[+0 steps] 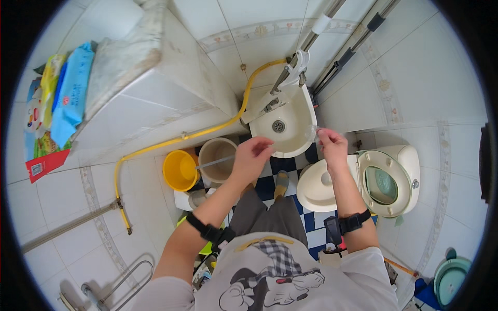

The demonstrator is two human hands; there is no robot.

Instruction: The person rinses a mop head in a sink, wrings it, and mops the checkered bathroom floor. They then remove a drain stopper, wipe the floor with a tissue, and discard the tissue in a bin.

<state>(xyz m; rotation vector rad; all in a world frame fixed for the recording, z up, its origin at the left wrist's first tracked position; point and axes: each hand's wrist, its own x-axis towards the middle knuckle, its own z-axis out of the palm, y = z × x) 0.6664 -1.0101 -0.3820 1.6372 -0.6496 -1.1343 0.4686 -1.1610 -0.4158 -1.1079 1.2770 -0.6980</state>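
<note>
Both arms reach forward over a small white sink (295,122) with a round drain. My right hand (333,147), at the sink's right edge, is closed in a pinch on a small piece of clear plastic (313,132), whose exact kind I cannot make out. In front of the sink's left edge, my left hand (253,158) has its fingers bent in with the thumb near the fingertips. Anything between those fingers is too small or too hidden to name. Neither hand touches the sink as far as I can see.
A yellow bucket (179,170) and a beige bucket (217,155) stand left of my feet. To the right is a toilet (410,173) with its lid up. A yellow hose (207,129) runs along the left wall. Wipes packs (72,93) hang beside a tiled ledge (124,67). Poles (340,65) lean behind the sink.
</note>
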